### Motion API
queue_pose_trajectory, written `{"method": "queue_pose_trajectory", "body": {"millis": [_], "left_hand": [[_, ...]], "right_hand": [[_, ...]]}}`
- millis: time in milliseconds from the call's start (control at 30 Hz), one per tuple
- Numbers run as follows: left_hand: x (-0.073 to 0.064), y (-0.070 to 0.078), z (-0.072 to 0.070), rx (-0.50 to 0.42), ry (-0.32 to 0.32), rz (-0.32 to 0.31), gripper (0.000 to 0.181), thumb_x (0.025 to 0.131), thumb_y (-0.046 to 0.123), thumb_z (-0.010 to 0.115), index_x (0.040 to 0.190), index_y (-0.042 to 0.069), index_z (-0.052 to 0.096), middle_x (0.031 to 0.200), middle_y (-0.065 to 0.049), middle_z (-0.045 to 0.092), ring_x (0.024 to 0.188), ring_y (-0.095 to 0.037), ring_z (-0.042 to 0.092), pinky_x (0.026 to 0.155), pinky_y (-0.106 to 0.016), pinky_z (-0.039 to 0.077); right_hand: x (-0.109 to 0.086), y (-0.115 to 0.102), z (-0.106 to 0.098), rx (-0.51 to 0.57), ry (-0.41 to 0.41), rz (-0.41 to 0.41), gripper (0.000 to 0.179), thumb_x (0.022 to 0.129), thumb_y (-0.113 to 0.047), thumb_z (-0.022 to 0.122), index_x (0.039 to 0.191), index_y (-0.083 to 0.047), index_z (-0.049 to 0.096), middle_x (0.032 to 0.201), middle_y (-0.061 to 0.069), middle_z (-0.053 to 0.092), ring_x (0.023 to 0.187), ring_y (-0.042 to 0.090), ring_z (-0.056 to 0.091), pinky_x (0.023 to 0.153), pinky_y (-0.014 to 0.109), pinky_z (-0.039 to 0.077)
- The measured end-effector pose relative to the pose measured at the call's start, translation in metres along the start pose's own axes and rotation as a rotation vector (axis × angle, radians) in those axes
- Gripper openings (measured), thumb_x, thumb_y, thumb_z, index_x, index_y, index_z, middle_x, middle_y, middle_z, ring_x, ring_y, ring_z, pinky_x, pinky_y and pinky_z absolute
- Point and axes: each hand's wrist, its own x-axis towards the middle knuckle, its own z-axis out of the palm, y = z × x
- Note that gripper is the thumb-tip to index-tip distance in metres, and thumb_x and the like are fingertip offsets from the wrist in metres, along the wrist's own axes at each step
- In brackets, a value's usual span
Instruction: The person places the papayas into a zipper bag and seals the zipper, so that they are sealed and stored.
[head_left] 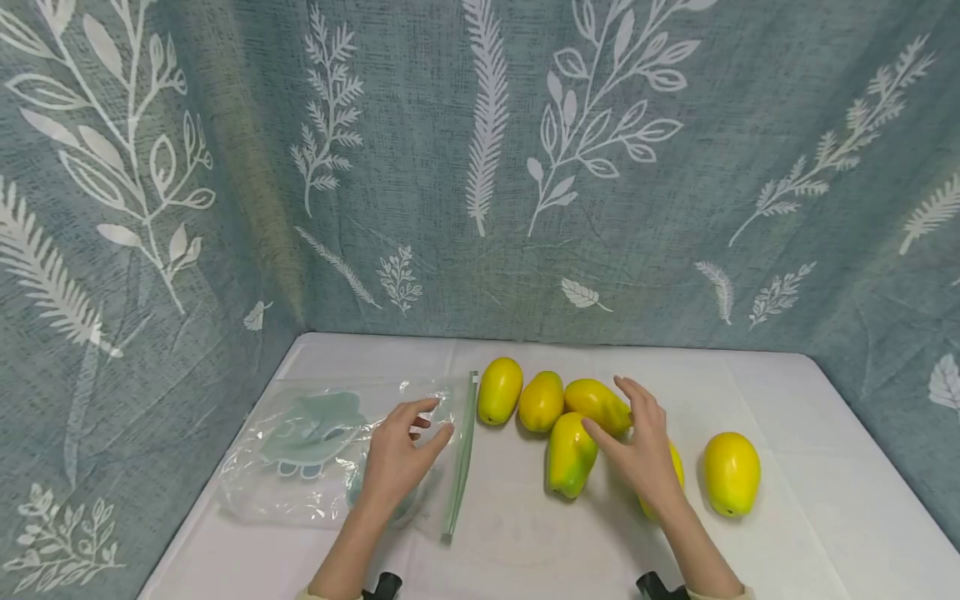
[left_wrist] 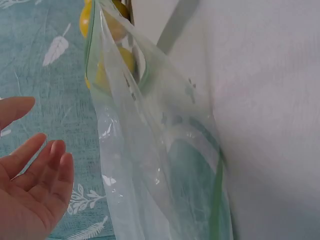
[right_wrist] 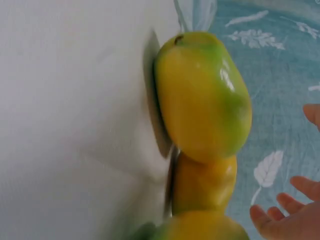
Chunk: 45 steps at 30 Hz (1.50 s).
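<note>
My left hand [head_left: 401, 454] hovers over the mouth end of a clear plastic zip bag [head_left: 247, 492], fingers loosely bent and holding nothing. The bag lies flat on the left, with a green print and a green zip strip [head_left: 463, 467]. In the left wrist view, the bag [left_wrist: 130, 175] stands apart from the fingers. My right hand [head_left: 641, 446] is raised among several yellow mangoes, thumb and fingers spread, nothing in its grasp. Nearest its thumb is a yellow-green mango [head_left: 570, 458]; in the right wrist view a mango [right_wrist: 202, 95] appears apart from the hand. Another mango [head_left: 677, 467] is partly hidden behind this hand.
Beyond the zip strip, more mangoes lie in a row: one mango [head_left: 500, 392] at its left end, another mango [head_left: 542, 402] beside it, and a third mango [head_left: 592, 400]. A separate mango [head_left: 732, 473] lies at right. Patterned cloth [head_left: 420, 167] walls the white table [head_left: 525, 550].
</note>
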Motion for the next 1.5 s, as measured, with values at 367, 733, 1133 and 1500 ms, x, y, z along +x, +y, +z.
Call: {"method": "queue_pose_trajectory", "body": {"millis": [367, 733, 1133, 1500], "left_hand": [[-0.009, 0.000, 0.007, -0.123, -0.057, -0.074, 0.038, 0.077, 0.014, 0.082, 0.112, 0.004, 0.070, 0.100, -0.010, 0.069, 0.084, -0.020, 0.065, 0.072, -0.026, 0.055], [-0.019, -0.001, 0.014, -0.144, -0.068, -0.072, 0.041, 0.072, 0.015, 0.086, 0.109, 0.006, 0.071, 0.097, -0.008, 0.068, 0.078, -0.017, 0.064, 0.067, -0.025, 0.053], [-0.030, -0.003, 0.022, -0.030, -0.070, 0.034, 0.045, 0.067, 0.012, 0.089, 0.106, 0.004, 0.070, 0.091, -0.006, 0.065, 0.074, -0.017, 0.061, 0.062, -0.023, 0.050], [-0.031, -0.008, 0.024, -0.046, -0.116, 0.005, 0.041, 0.067, 0.001, 0.084, 0.106, 0.003, 0.069, 0.087, -0.003, 0.063, 0.070, -0.014, 0.060, 0.060, -0.023, 0.050]], "right_hand": [[-0.003, -0.017, 0.019, 0.287, -0.089, 0.077, 0.066, 0.088, -0.021, 0.075, 0.143, -0.009, 0.042, 0.148, 0.012, 0.035, 0.132, 0.033, 0.037, 0.103, 0.047, 0.042], [-0.013, -0.032, 0.044, 0.388, -0.146, 0.057, 0.064, 0.087, -0.019, 0.076, 0.142, -0.011, 0.045, 0.144, 0.009, 0.042, 0.128, 0.031, 0.043, 0.102, 0.040, 0.044], [-0.025, -0.045, 0.069, 0.452, -0.210, 0.040, 0.062, 0.084, -0.014, 0.077, 0.139, -0.010, 0.048, 0.140, 0.009, 0.046, 0.125, 0.034, 0.043, 0.098, 0.033, 0.047], [-0.033, -0.046, 0.083, 0.446, -0.240, 0.017, 0.059, 0.084, -0.013, 0.078, 0.136, -0.006, 0.051, 0.138, 0.009, 0.049, 0.124, 0.038, 0.045, 0.095, 0.037, 0.050]]}}
